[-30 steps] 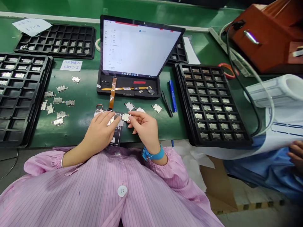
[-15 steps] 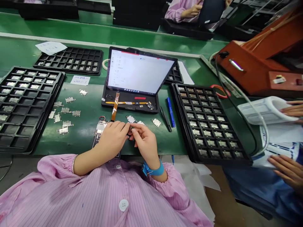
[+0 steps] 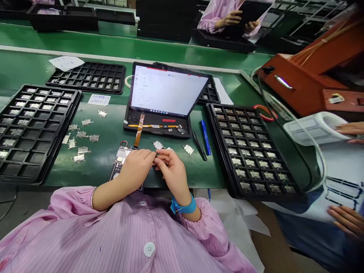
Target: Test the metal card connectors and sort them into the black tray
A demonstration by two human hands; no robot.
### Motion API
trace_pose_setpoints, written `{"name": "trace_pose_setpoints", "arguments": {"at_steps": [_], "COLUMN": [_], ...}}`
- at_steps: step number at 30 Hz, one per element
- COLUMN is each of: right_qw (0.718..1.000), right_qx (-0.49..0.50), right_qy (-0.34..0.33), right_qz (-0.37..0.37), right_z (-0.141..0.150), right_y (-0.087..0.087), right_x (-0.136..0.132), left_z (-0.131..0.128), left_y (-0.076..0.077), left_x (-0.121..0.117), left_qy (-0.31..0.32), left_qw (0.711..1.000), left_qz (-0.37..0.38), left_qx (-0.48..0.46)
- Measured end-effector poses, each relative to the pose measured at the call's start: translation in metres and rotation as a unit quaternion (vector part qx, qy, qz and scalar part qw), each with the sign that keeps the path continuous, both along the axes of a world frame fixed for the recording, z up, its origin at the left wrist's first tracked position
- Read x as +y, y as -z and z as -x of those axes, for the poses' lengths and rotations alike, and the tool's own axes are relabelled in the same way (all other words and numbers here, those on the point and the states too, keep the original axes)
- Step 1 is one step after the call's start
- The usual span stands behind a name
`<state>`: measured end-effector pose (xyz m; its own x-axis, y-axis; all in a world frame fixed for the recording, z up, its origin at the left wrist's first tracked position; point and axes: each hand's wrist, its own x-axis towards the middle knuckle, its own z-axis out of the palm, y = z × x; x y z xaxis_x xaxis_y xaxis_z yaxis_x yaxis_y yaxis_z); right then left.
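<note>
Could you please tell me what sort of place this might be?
It looks like an electronics assembly or repair workshop: black compartment trays hold rows of small metallic parts, and a ribbon cable runs from the lit screen's lower edge towards a circuit board.

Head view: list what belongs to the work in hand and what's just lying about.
Apparently in use:
circuit board, partly covered by the left hand
orange ribbon cable, running from the board toward the screen

Apparently just lying about:
blue marker
tweezers
handwritten note

Anything between the fingertips is hidden.
</note>
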<state>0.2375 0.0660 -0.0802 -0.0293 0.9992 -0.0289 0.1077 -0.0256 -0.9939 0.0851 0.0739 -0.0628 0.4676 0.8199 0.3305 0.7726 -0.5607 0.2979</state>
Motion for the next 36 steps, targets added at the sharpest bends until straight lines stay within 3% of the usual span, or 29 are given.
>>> {"name": "trace_pose_setpoints", "arguments": {"at_steps": [10,16,24,36], "right_qw": [1.000,0.999,0.997,0.993], "right_qx": [-0.010,-0.031,-0.069,-0.102], "right_qy": [0.010,0.018,0.032,0.028], "right_qz": [-0.028,-0.025,-0.026,-0.045], "right_z": [0.000,0.000,0.001,-0.001], "right_y": [0.004,0.003,0.001,0.006], "right_x": [-0.002,-0.003,-0.003,-0.004], "left_z": [-0.001,0.014,0.025,0.024], "left_y": [0.002,0.001,0.008,0.006], "left_x": [-0.001,-0.011,-0.015,-0.014], "left_qy": [-0.013,-0.035,-0.039,-0.040], "left_qw": [1.000,0.998,0.998,0.998], "left_qz": [-0.019,-0.055,-0.054,-0.035], "left_qx": [-0.010,-0.017,-0.015,-0.023]}}
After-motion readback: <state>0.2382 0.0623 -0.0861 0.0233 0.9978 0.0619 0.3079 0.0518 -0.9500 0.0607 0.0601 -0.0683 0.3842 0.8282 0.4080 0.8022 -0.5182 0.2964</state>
